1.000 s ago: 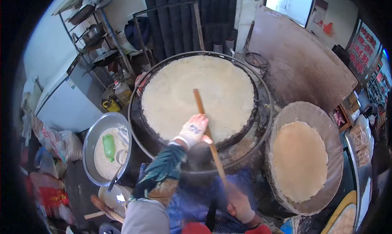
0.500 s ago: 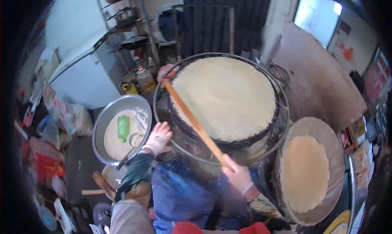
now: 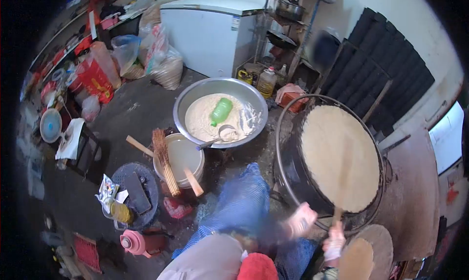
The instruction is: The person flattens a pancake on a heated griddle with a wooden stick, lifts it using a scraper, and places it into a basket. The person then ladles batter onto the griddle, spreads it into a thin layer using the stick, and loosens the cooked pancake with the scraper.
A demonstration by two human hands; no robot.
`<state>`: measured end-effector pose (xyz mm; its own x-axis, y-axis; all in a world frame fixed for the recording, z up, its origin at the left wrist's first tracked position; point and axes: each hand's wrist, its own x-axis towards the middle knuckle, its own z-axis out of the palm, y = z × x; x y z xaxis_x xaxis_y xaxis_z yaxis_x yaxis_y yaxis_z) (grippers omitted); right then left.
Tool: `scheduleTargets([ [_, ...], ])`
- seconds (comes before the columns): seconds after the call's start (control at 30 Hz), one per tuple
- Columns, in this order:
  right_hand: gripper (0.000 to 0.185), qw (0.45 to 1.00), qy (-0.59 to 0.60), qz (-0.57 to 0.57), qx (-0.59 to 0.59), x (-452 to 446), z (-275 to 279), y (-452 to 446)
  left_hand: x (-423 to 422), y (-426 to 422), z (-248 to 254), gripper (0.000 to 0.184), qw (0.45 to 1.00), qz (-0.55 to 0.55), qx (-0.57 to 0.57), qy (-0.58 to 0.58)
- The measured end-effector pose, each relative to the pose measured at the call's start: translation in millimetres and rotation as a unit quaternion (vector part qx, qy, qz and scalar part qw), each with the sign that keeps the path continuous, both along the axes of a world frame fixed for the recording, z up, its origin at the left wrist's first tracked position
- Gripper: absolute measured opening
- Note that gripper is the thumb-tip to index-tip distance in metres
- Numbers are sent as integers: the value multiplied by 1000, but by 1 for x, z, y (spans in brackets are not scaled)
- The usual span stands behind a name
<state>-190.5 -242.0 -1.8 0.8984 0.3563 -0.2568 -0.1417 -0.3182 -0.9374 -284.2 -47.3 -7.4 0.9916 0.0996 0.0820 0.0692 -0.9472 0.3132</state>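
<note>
A long wooden stick point(image 3: 344, 175), blurred, reaches over the pale, thin layer point(image 3: 325, 143) that covers the round griddle. My right hand point(image 3: 334, 242), in a light glove, grips the stick's lower end. Beside the griddle's metal ring point(image 3: 279, 158), at its near edge, is my left hand point(image 3: 300, 221), gloved and smeared by motion; its fingers cannot be made out clearly. A flat round sheet point(image 3: 356, 260) lies in a lined basket point(image 3: 382, 241) just right of my right hand.
A metal basin point(image 3: 183, 104) holds flour, a green bottle point(image 3: 221, 111) and a ladle. Nearby stand a bucket point(image 3: 194, 160) with a straw brush point(image 3: 165, 162), a round stool point(image 3: 151, 187) with a phone, and a pink flask point(image 3: 141, 243). A white freezer point(image 3: 198, 40) is behind.
The view has swung left and down. My left hand, earlier on the stick and then near the basin, is now by the griddle's ring. The stick has swung from pointing left to lying over the griddle.
</note>
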Motion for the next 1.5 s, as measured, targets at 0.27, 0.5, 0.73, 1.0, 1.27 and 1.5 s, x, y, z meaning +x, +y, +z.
scheduleTargets([
  [0.27, 39, 923, 52, 378, -49, -132, 118, 119, -94, -12, -58, 38, 933, -131, -334, -29],
  [0.5, 67, 784, 112, 561, 241, -204, 137, 148, -112, 54, 9, 39, 915, -52, -380, -125],
  [0.73, 75, 887, -389, 219, -115, -190, 70, 37, -96, 46, -51, 40, 905, 61, -409, -95],
  [1.0, 80, 859, 18, -243, -450, -282, -64, -261, -102, 42, -144, 23, 973, -38, -205, -98],
  [1.27, 100, 746, 61, -265, -608, -333, -155, -345, -115, -9, -106, 17, 974, -122, -174, -73],
  [1.5, 61, 815, 50, -221, -534, -311, -169, -301, -113, -5, -103, 16, 976, -145, -158, -32],
])
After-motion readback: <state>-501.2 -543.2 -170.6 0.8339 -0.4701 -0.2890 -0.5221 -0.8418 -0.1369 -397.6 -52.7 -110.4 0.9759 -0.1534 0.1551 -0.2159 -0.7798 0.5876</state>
